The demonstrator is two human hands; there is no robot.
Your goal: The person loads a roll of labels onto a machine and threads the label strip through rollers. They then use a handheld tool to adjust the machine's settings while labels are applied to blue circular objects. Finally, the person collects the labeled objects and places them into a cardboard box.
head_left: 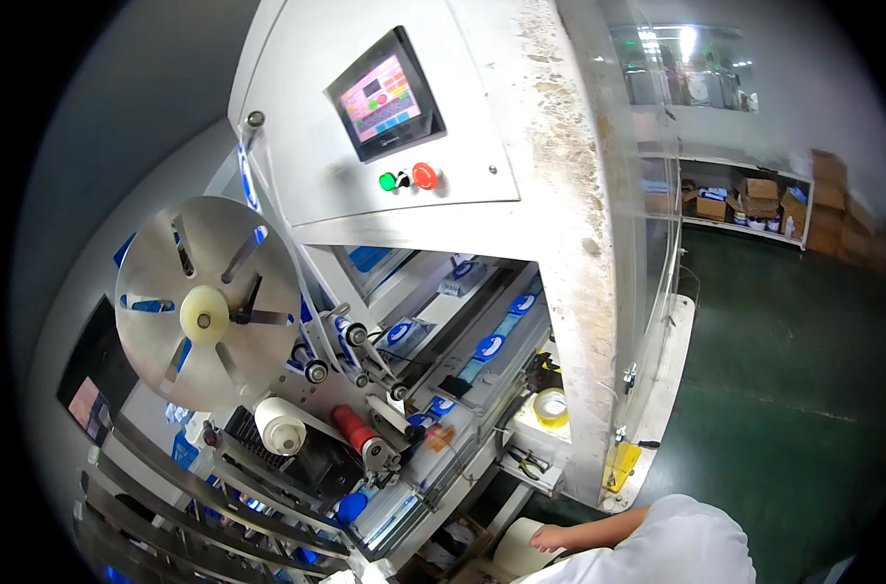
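Note:
My right hand (pixel 550 538) comes in at the lower edge from a white sleeve (pixel 691 540). Its fingers look curled in, and whatever they may hold is hidden. Directly beside it is a pale, rounded object (pixel 517 553), a roll or tub; whether the hand touches it I cannot tell. My left hand is out of view. Ahead stands a large white packaging machine (pixel 521 107) with a touch screen (pixel 384 92). A film with blue round labels (pixel 489 346) runs along its track. At its left side a big metal reel disc (pixel 207 307) is mounted.
A yellow tape roll (pixel 551 408) and pliers (pixel 530 464) sit on the machine's ledges. A red roller (pixel 350 426) and curved metal rails (pixel 209 501) are at lower left. Stop button (pixel 424 176) on the panel. Green floor (pixel 783 389), a shelf (pixel 744 165) and cartons (pixel 828 200) lie right.

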